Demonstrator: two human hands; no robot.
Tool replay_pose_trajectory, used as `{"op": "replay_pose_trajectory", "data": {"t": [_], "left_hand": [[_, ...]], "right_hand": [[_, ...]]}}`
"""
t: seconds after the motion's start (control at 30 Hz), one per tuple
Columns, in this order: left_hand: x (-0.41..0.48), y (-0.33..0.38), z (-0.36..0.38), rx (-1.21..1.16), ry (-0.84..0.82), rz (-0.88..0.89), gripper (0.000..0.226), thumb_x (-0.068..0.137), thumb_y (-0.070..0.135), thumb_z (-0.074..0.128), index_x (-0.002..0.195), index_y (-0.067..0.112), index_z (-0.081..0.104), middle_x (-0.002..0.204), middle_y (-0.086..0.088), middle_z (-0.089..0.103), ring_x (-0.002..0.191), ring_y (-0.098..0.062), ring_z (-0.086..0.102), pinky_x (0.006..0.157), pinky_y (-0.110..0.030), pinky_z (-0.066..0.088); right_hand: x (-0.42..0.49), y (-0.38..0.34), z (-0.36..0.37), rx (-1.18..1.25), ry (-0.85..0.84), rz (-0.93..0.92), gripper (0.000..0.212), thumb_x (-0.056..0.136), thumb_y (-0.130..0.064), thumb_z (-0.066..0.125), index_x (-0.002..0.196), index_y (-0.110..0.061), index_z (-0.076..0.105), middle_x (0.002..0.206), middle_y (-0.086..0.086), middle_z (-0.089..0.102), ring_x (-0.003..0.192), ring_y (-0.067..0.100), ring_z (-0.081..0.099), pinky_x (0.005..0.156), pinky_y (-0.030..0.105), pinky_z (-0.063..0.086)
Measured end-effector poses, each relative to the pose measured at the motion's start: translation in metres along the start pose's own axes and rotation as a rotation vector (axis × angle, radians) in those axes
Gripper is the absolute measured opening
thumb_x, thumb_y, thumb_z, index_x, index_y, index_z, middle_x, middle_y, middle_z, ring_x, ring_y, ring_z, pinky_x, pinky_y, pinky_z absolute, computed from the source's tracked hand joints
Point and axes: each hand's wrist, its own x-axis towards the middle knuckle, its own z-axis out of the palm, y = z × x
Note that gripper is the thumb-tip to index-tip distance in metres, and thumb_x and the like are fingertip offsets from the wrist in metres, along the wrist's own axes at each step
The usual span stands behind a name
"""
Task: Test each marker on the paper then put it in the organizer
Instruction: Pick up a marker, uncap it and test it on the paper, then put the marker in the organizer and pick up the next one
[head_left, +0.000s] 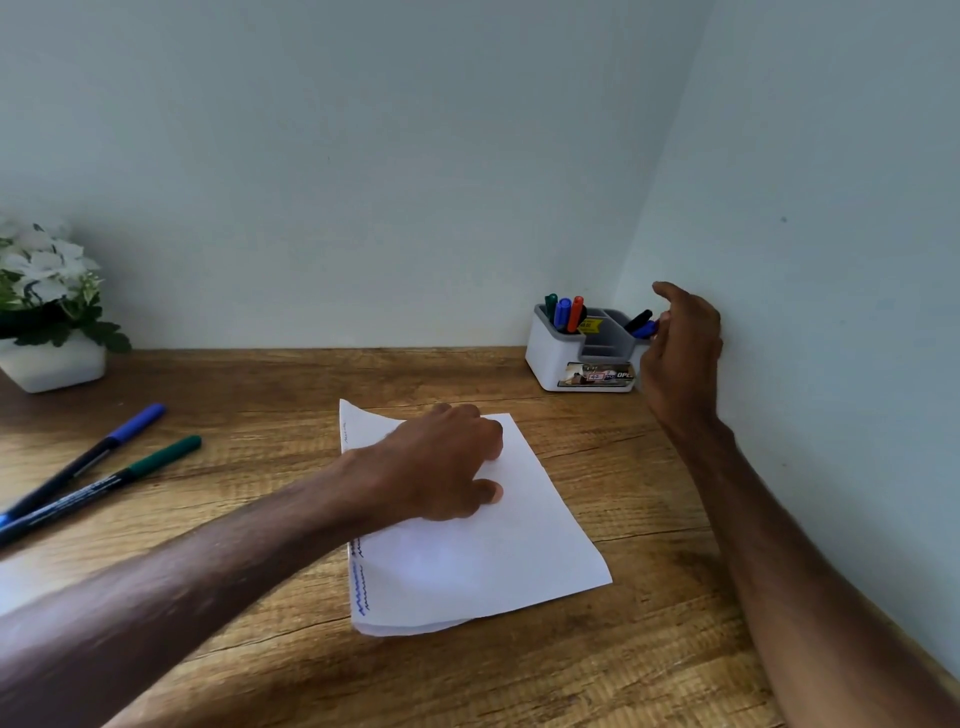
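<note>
Wood-grain desk in a corner of pale walls. Far left a white pot of white flowers. Next, two capped markers lie loose side by side, almost touching, well apart from both hands: blue-cap marker and green-cap marker, print on the barrels too small to read. Centre, paper lies flat, its far left corner curled up; blue and black test squiggles run along its left edge, no words. Left hand sits on the sheet's upper half, fingers curled under, thumb tip on the paper, nothing in its grip. Right of that, at the wall corner, organizer, white with grey inserts; front sticker shows "OPE", rest unreadable; yellow tag inside, print unreadable. Three markers, green, blue and orange caps, stand in its left compartment. Black marker and blue marker lean out of the right compartment. Right hand is just beside the organizer's right end, index lifted, other fingers loosely curled, tips meeting the blue marker's end; pinched or only touched, cannot tell.
</note>
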Motion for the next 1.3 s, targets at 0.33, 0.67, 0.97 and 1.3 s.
{"op": "replay_pose_trajectory", "data": {"t": [0.33,0.67,0.97,1.3], "left_hand": [[0.0,-0.002,-0.001,-0.044,-0.003,0.006,0.046,0.098,0.042,0.064,0.139,0.026,0.053,0.145,0.003,0.052,0.134,-0.017,0.046,0.108,-0.037,0.045],[0.0,-0.006,-0.001,-0.089,0.056,0.015,0.039,0.096,0.043,0.066,0.131,0.027,0.06,0.137,0.008,0.057,0.127,-0.013,0.051,0.094,-0.028,0.041],[-0.022,-0.044,-0.024,-0.282,0.408,-0.028,0.013,0.091,0.015,0.071,0.098,0.018,0.081,0.105,0.004,0.079,0.099,-0.015,0.072,0.085,-0.032,0.056],[-0.117,-0.123,-0.009,0.098,0.531,-0.461,0.027,0.086,0.027,0.072,0.111,0.017,0.07,0.113,-0.008,0.074,0.106,-0.031,0.067,0.085,-0.042,0.056]], "right_hand": [[-0.012,-0.038,-0.005,0.117,0.128,-0.236,0.036,0.095,-0.002,0.043,0.124,-0.004,0.064,0.123,0.014,0.067,0.119,0.028,0.06,0.099,0.045,0.053],[-0.058,-0.119,0.001,0.335,-0.055,-0.535,0.023,0.091,0.014,0.059,0.104,0.001,0.072,0.101,0.011,0.071,0.104,0.022,0.062,0.091,0.028,0.05],[-0.091,-0.153,0.001,0.427,-0.176,-0.581,0.026,0.091,0.011,0.062,0.111,-0.003,0.072,0.103,0.007,0.074,0.098,0.017,0.066,0.083,0.028,0.054],[-0.119,-0.173,0.006,0.366,-0.676,-0.789,0.026,0.088,-0.001,0.059,0.098,-0.016,0.077,0.105,-0.003,0.075,0.094,0.015,0.069,0.077,0.038,0.057]]}}
